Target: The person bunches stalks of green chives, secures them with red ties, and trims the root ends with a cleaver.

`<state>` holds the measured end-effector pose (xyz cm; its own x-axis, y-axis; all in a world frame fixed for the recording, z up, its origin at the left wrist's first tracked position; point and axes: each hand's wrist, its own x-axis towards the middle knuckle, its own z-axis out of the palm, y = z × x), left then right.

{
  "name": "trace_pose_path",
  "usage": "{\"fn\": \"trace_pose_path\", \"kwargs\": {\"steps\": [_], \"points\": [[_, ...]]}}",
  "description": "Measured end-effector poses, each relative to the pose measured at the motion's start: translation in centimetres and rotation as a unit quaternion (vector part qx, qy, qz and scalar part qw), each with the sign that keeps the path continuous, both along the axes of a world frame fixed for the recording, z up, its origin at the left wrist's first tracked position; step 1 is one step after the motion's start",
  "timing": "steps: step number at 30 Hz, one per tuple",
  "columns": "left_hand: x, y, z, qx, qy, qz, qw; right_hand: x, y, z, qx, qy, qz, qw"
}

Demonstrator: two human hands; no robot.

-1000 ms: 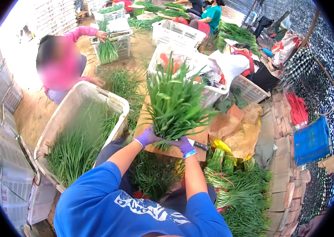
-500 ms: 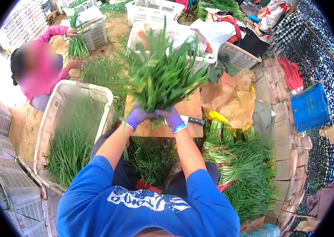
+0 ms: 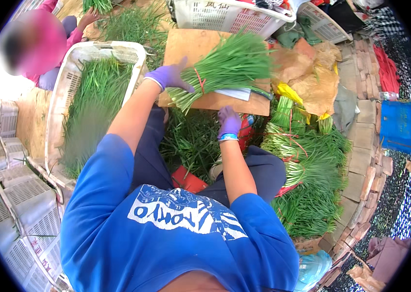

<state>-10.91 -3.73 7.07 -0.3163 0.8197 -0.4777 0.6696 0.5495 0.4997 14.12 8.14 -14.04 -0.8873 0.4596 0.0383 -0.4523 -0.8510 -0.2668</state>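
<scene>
A: How is the work surface arranged?

B: A wooden board (image 3: 200,48) is laid flat ahead of the seated person. A bundle of green chives (image 3: 225,68), tied with a red band, is laid across it, cut ends toward the near left corner, tips toward the far right edge.

A: How are the hands placed?

B: The left hand (image 3: 171,77), gloved in purple, is spread open and pressed on the bundle near the band. The right hand (image 3: 229,121), also gloved, is held loosely curled below the near edge, clamped on nothing.

A: And the surroundings?

B: A white crate (image 3: 64,97) filled with greens is set left of the board. Tied bundles (image 3: 307,160) are heaped on the ground at right, beside brick paving (image 3: 361,160).
</scene>
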Motion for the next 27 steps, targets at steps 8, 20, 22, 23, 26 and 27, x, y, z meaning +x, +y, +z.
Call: {"fn": "trace_pose_path", "kwargs": {"steps": [8,20,22,23,26,27], "points": [[2.6,0.8,-1.5,-0.064,0.305,-0.035,0.950,-8.6,-2.1,15.2,0.698,-0.402,0.002,0.592],[11.1,2.7,-8.2,0.031,0.429,0.206,0.879,-5.3,-5.0,12.2,0.284,-0.429,-0.011,0.857],[11.0,2.8,-8.8,0.028,0.431,0.195,0.881,-5.4,-6.1,13.4,0.219,-0.435,-0.046,0.872],[11.0,2.8,-9.0,0.022,0.443,0.186,0.876,-5.2,-6.5,13.4,0.204,-0.436,-0.063,0.874],[10.3,2.8,-7.7,-0.004,0.370,0.179,0.912,-2.3,-7.1,10.4,0.329,-0.486,-0.054,0.808],[10.7,2.8,-7.6,-0.008,0.360,0.171,0.917,-1.0,-6.3,6.7,0.456,-0.560,-0.015,0.691]]}}
